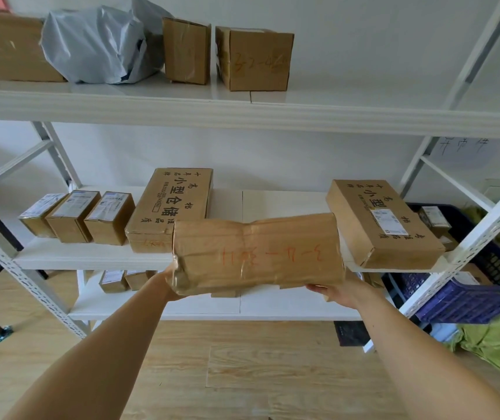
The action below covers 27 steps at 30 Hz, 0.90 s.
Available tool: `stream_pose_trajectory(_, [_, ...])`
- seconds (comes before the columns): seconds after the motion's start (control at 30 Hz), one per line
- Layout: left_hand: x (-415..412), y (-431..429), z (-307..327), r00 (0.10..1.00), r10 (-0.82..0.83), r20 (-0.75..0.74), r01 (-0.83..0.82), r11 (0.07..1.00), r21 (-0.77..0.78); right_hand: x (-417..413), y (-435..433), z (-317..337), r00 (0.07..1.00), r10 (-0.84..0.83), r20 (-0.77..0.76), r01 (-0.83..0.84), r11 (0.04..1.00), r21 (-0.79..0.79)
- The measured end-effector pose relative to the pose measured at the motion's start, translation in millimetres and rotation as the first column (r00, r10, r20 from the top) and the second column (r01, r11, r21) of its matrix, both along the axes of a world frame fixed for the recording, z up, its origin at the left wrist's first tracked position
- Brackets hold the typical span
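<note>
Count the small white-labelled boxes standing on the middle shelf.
3, side by side at the left end of the middle shelf: left box, middle box, right box. The held parcel may hide more.

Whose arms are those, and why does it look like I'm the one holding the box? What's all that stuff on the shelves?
The camera sits on a person's head, looking forward and down, so you see their own arms. The left hand and right hand hold a taped brown parcel with red writing, one at each end. Behind it is a white shelf rack. Its middle shelf carries three small boxes and two big printed boxes; a blue crate stands at the right.
</note>
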<state>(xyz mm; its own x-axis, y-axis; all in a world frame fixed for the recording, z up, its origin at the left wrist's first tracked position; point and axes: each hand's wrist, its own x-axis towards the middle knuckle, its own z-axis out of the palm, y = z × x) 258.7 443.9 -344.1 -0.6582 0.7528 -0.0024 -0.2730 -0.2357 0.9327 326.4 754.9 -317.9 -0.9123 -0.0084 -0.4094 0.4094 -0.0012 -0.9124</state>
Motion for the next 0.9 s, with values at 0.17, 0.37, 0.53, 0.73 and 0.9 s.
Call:
stream_pose_trajectory(0.17, [17,11,20,0.919,0.364,0.153,-0.296,0.891,-0.343,-6,9,-13,0.998,0.052,0.029,-0.057,0.981,0.183])
stream_pose_trajectory(0.37, [17,9,17,0.826,0.514,0.233,-0.386,0.816,-0.430,-17,5,-23,0.998,-0.051,-0.045,0.059,0.976,0.211])
stream_pose_trajectory(0.53, [7,2,2,0.842,0.534,0.079,-0.398,0.714,-0.576,-19,0,-21,0.988,-0.112,-0.110,0.136,0.961,0.243])
stream_pose_trajectory(0.73, [0,-1,3,0.849,0.527,-0.038,-0.422,0.633,-0.648,-20,-3,-24,0.983,-0.122,-0.140,0.149,0.967,0.207])
stream_pose_trajectory(0.9, [-6,0,1,0.822,0.562,-0.093,-0.478,0.592,-0.649,-26,-2,-20,0.979,-0.142,-0.145,0.169,0.966,0.197])
